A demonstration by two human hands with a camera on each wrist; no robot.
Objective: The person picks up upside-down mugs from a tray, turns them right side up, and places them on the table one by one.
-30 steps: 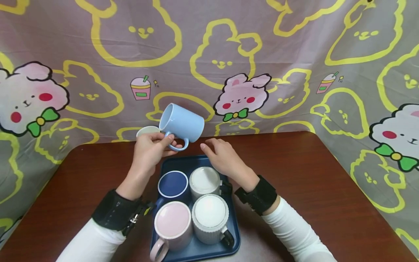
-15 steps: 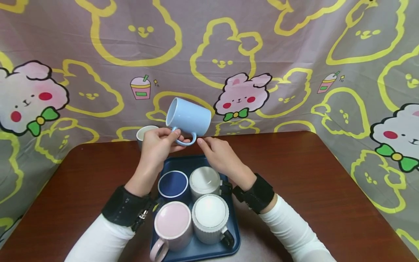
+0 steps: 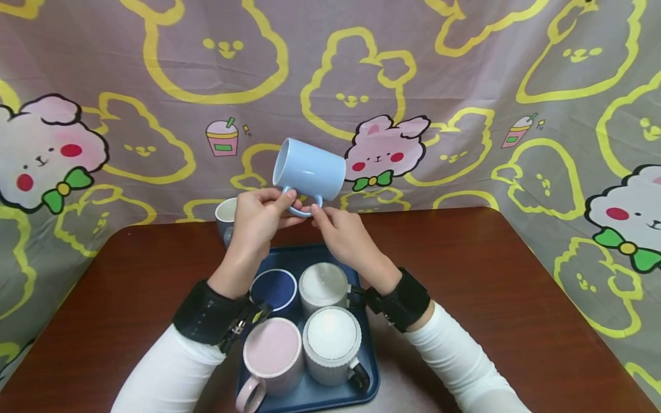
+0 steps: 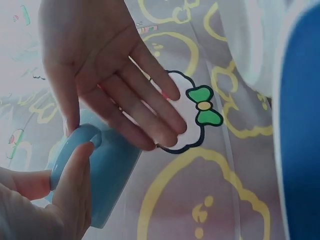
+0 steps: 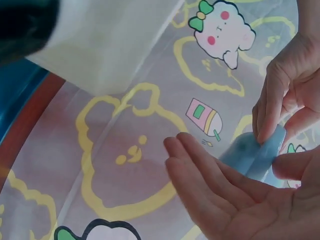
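In the head view, my left hand pinches the handle of a light blue mug, held tilted on its side above the tray with its mouth to the left. My right hand meets the lower end of that handle with its thumb. In the right wrist view, the fingers of the right hand reach out loosely beside the blue mug. The left wrist view shows the left hand gripping the mug's handle. Part of the mug lies behind the right hand's extended fingers.
Below the hands, a dark blue tray bears a navy mug, a pink mug and two pale mugs with dark handles. A grey-white cup stands at the back left of the brown table. Patterned cloth hangs behind.
The left hand has carried the light blue mug up and to the right. The right hand has risen slightly, and its thumb now touches the handle. More of the cup behind shows.
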